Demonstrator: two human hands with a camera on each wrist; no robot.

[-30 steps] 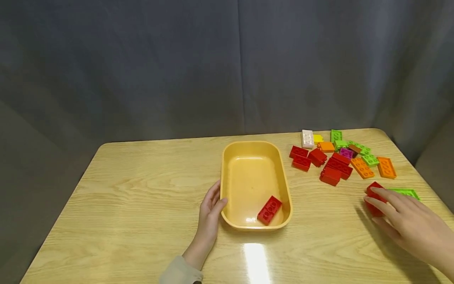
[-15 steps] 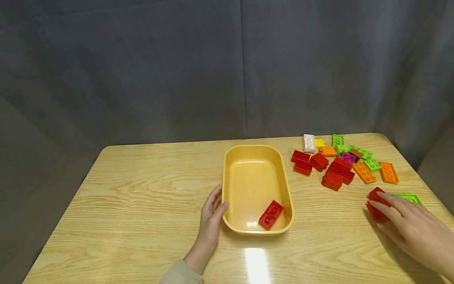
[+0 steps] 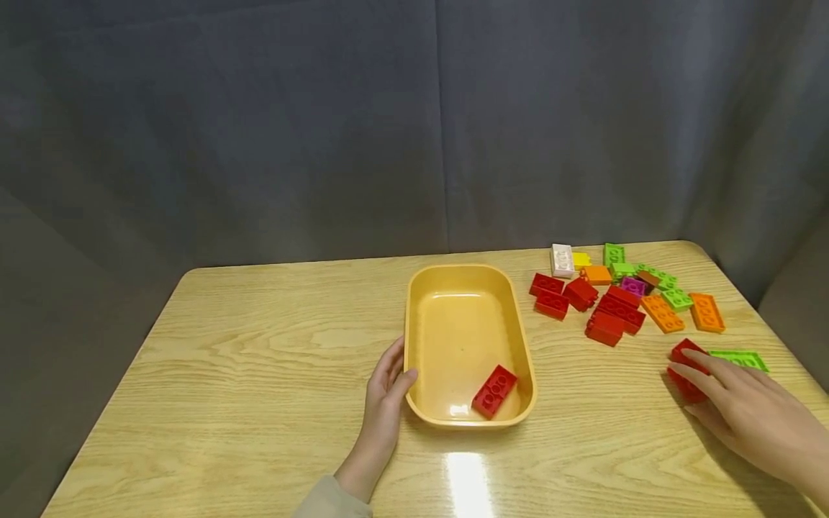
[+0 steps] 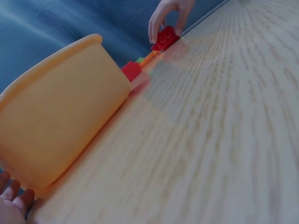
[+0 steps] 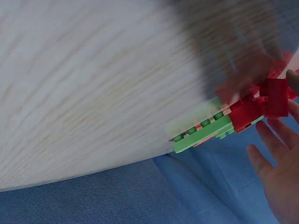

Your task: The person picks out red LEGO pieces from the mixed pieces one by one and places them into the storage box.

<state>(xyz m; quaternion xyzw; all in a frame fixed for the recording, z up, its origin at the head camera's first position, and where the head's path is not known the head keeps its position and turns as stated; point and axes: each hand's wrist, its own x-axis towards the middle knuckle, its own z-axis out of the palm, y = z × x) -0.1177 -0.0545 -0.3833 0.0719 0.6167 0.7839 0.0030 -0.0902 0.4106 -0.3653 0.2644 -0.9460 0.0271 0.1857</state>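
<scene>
My left hand (image 3: 385, 403) grips the left rim of a yellow plastic tray (image 3: 414, 302), thumb over the edge and fingers on the outside. Inside the tray's near right corner lies one red toy brick (image 3: 495, 392), hollow side up. At the right of the table, my right hand (image 3: 754, 406) pinches red toy bricks (image 3: 686, 387) between thumb and fingers, partly covering them. The left wrist view shows the studs of a red piece (image 4: 166, 38) under those fingertips, close over the table. A red block (image 5: 276, 98) appears beside the fingers in the right wrist view.
A green plate (image 3: 741, 360) lies just behind my right hand. Farther back are several loose red bricks (image 3: 605, 328), orange plates (image 3: 662, 314), green pieces (image 3: 676, 299), a white brick (image 3: 562, 260) and a purple one (image 3: 632, 286). A dark curtain (image 3: 311, 144) hangs behind the table.
The head view has tilted slightly, so the scene sits a little lower in it. Both hands stay where they were, at the tray and the red bricks.
</scene>
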